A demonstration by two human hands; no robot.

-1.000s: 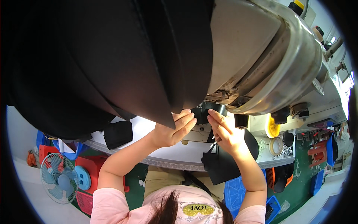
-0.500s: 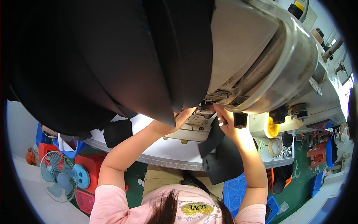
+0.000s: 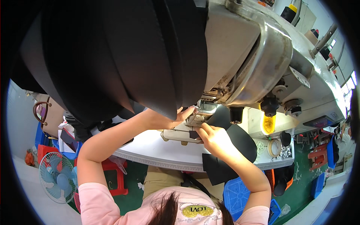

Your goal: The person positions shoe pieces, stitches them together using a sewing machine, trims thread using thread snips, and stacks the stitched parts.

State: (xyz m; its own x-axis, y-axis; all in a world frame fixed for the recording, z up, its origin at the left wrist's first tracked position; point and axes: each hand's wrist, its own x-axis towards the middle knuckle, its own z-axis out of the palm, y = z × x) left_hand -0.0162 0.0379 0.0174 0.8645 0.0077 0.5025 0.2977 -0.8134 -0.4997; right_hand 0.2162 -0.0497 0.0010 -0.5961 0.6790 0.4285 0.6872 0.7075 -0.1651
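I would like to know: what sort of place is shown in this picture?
Probably a sewing workshop: what looks like an industrial sewing machine stands at the white worktable, flat black material overhangs the table's edge, and a dark spool, likely thread, sits beyond.

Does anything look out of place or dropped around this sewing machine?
Yes, mildly: a crumpled pale scrap and a smaller white scrap lie loose on the green floor, looking like litter. Black material overhangs the near edge of the table, which may be normal. I see no spill.
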